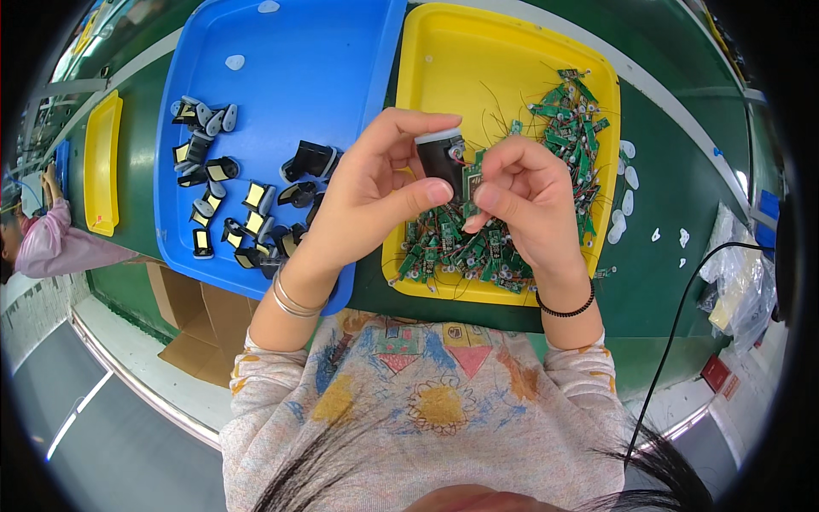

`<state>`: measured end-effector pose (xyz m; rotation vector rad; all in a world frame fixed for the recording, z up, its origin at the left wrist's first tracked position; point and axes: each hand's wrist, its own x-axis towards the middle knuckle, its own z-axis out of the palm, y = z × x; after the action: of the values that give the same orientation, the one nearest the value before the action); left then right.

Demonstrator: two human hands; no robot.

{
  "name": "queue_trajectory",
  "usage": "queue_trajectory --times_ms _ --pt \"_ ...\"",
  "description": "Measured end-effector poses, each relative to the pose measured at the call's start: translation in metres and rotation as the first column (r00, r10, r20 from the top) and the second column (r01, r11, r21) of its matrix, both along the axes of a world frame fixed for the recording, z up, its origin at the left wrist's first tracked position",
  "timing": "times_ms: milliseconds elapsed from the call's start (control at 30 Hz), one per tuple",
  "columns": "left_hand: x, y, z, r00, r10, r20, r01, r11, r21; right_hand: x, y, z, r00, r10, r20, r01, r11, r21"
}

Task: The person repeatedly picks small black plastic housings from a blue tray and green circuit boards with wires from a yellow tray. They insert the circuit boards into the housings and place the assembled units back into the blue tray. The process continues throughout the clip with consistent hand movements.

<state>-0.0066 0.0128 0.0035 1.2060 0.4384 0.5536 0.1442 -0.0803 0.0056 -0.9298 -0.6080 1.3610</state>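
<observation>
My left hand (375, 183) is closed round a black plastic housing (439, 158) with a pale grey end, held up over the near left part of the yellow tray (418, 51). Between the thumb and fingers of my right hand (529, 192) is a small green circuit board (471, 181), close against the housing's right side. A thin red wire and a small round metal part show at the housing's upper right. Under my hands lies a heap of similar green boards (461, 252) with thin wires. Fingers hide part of both held pieces.
A blue tray (281, 47) on the left holds several black housings (256, 196), some with pale yellow patches. White oval pieces (628, 203) lie right of the yellow tray. Further right are clear plastic bags (738, 273) and a black cable (674, 367). Another person's pink sleeve (72, 239) shows far left.
</observation>
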Motion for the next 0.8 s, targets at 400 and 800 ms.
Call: queue_trajectory --times_ms 400,800 --pt "-0.003 -0.001 0.003 0.982 -0.004 -0.188 0.046 0.975 0.219 0.002 0.001 -0.001 1.000 0.020 0.020 -0.019 0.999 -0.045" --pt "-0.003 -0.002 0.005 0.971 0.004 -0.240 0.060 0.963 0.262 0.007 0.001 -0.001 0.993 0.059 0.103 -0.054 0.997 -0.054"
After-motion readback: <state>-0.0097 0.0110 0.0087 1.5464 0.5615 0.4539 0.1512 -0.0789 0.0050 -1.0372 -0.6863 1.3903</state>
